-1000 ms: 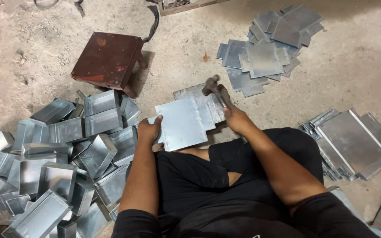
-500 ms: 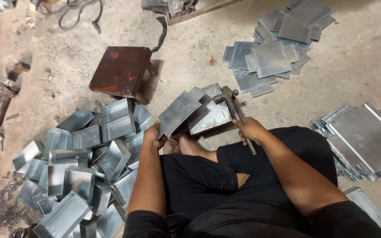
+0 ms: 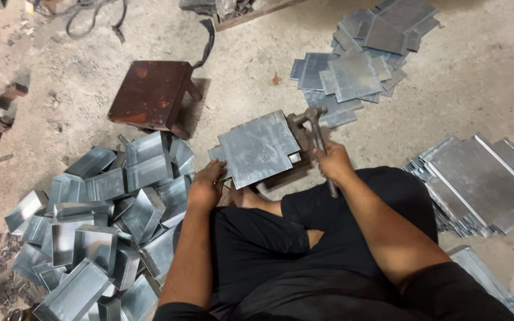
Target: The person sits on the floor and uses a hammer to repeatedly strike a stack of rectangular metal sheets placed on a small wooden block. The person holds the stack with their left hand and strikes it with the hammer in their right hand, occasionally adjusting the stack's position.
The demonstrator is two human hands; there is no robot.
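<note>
The person sits on the floor in black clothes, knees spread, working just in front of the lap. The left hand point(image 3: 205, 189) grips the near-left edge of a flat grey sheet point(image 3: 260, 147), fingers curled under it and thumb on top, holding it roughly level over a low rusty block point(image 3: 295, 169) that is mostly hidden beneath. The right hand point(image 3: 332, 161) is wrapped tight around the handle of a hammer point(image 3: 316, 134), whose head sits just beside the sheet's right edge — touching it or not cannot be told.

To the person's left lies a heap of folded trays point(image 3: 99, 226), open-topped boxes bent from the same metal; about twenty show, though they overlap too much for a firm count. These look like finished pieces, so a good share of the work seems done. To the right sits a stack of larger sheets point(image 3: 483, 178) with raised edges (perhaps a dozen, layered too closely to count).

Farther out, beyond the hammer, a loose pile of flat blanks point(image 3: 358, 65) spreads over the floor — roughly fifteen to twenty, apparently still unbent, so plenty seems left. One dark red stool point(image 3: 150, 92) stands beyond the trays, and a cable point(image 3: 96, 15) trails along the far edge.
</note>
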